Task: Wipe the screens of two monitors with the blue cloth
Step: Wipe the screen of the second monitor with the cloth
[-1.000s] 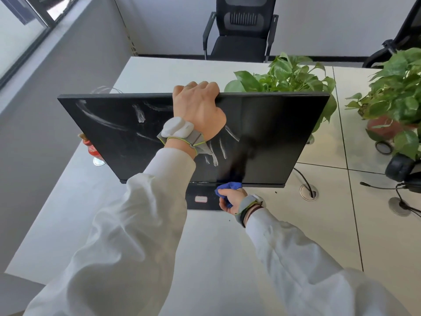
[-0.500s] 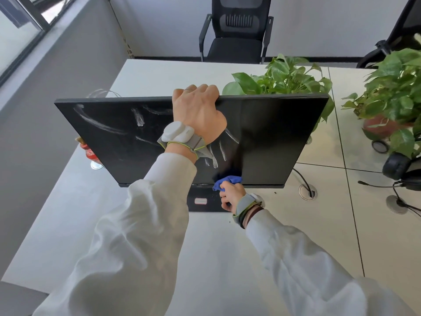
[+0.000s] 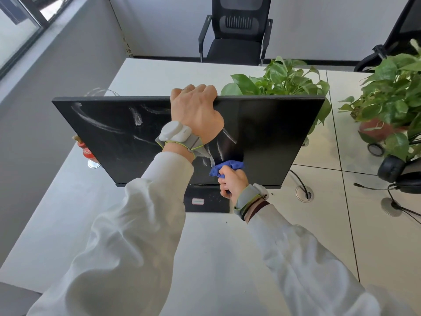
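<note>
A black monitor [image 3: 268,137] stands on the white desk [image 3: 205,242] with its dark screen facing me. White smears streak the left and middle of the screen. My left hand [image 3: 196,112] grips the monitor's top edge near the middle, fingers curled over the back. My right hand [image 3: 232,181] holds a bunched blue cloth [image 3: 227,166] and presses it against the lower middle of the screen, just under some smears. Only one monitor is in view.
Two leafy potted plants [image 3: 280,80] [image 3: 396,99] stand behind and to the right of the monitor. A red bottle [image 3: 85,151] peeks out at its left edge. A black headset [image 3: 396,172] lies at the right. A cable grommet [image 3: 304,193] and an office chair [image 3: 234,33] are beyond.
My right hand has risen with the blue cloth from below the monitor's bottom edge onto the lower screen. My left hand has kept its grip on the top edge.
</note>
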